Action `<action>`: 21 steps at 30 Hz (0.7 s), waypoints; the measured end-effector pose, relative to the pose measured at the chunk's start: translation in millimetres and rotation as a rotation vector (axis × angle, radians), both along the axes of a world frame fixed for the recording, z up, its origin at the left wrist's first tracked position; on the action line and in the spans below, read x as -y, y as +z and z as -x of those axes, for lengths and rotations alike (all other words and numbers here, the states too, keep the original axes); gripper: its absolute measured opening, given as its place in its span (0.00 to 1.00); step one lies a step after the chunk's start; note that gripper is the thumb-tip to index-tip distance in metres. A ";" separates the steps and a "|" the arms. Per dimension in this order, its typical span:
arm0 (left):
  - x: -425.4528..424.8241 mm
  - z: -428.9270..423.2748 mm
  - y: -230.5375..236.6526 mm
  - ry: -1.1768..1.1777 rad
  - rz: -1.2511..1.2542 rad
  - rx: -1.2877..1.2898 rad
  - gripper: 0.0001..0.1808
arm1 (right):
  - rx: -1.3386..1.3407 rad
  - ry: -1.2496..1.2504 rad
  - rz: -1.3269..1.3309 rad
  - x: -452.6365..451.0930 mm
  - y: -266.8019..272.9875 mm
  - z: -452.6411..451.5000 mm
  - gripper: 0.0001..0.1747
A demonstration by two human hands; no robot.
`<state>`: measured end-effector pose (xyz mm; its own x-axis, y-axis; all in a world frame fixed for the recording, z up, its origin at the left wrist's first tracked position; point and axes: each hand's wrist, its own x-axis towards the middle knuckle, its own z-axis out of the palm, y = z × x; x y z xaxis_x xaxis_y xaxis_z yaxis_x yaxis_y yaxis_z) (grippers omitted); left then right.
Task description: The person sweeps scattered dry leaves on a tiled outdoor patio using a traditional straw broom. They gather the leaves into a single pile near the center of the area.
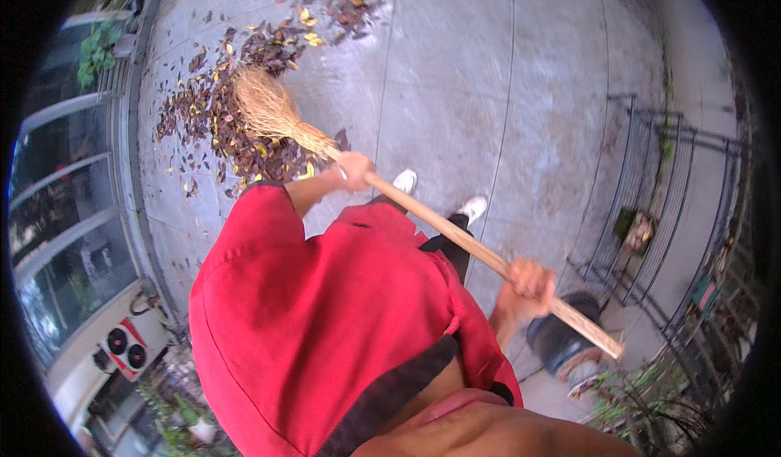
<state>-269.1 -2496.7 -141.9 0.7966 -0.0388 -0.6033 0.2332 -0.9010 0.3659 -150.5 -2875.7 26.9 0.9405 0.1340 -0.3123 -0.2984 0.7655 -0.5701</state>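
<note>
A straw broom with a wooden handle (442,226) runs diagonally across the view. Low on the shaft, just above the bound straw, my left hand (356,171) is closed around it; something thin and white shows at that wrist. My right hand (529,286) grips the shaft near its upper end, which sticks out past the fist. The broom's bristles (265,104) lie over a spread of brown and yellow fallen leaves (241,145) on the grey concrete paving (445,91). The straw tips look slightly blurred.
Metal-framed windows (67,176) and an outdoor unit with two black fans (126,347) line the left side. Slatted metal benches (665,194) stand at the right, near a dark round pot (564,335) and plants. My white shoes (473,210) are close below the shaft.
</note>
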 end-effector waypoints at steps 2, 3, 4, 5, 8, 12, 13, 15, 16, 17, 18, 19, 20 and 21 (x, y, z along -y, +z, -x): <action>15.2 -29.4 13.8 -0.029 -0.015 0.023 0.10 | 0.114 -0.141 0.128 8.1 28.1 -12.1 0.19; 26.5 -45.5 19.9 -0.052 0.062 0.133 0.10 | 0.138 -0.232 0.134 15.9 46.3 -18.0 0.19; 37.6 -63.6 26.9 -0.081 0.121 0.172 0.09 | 0.246 -0.238 0.216 22.6 67.3 -19.9 0.20; 46.1 -81.9 34.1 -0.138 0.117 0.202 0.10 | 0.352 -0.217 0.181 27.0 90.6 -18.0 0.21; 74.4 -144.1 53.8 -0.234 0.298 0.434 0.07 | 0.520 -0.253 0.224 31.4 155.7 -14.0 0.24; 81.0 -224.0 46.4 -0.123 0.440 0.758 0.06 | 0.409 -0.599 0.490 -8.1 183.9 -16.5 0.19; 74.2 -234.9 34.1 -0.055 0.471 0.887 0.06 | 0.482 -0.522 0.464 -24.4 177.6 -23.4 0.19; 42.4 -246.7 -3.2 -0.078 0.442 0.683 0.06 | 0.510 -0.456 0.475 -63.9 154.5 -43.5 0.21; 23.5 -246.3 -24.1 -0.070 0.443 0.636 0.06 | 0.465 -0.466 0.515 -86.9 136.7 -56.2 0.23; -6.0 -233.4 -47.2 -0.032 0.424 0.552 0.06 | 0.412 -0.467 0.538 -114.0 115.6 -70.6 0.24; -43.6 -216.8 -67.8 0.007 0.402 0.505 0.07 | 0.371 -0.392 0.499 -145.0 92.0 -83.3 0.24; -83.3 -204.7 -84.4 -0.030 0.244 0.307 0.09 | 0.301 -0.326 0.454 -177.5 68.9 -92.2 0.23; -129.3 -194.1 -97.3 -0.045 0.169 0.279 0.09 | 0.338 -0.271 0.482 -214.2 43.6 -100.3 0.22; -178.2 -182.8 -104.1 0.015 0.146 0.372 0.09 | 0.338 -0.087 0.349 -248.3 22.7 -108.3 0.22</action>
<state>-86.3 -2318.5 -246.1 0.9608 -0.0894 -0.2625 0.0734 -0.8309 0.5516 -42.2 -2627.4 49.5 1.0000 -0.0080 0.0002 0.0043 0.5254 -0.8509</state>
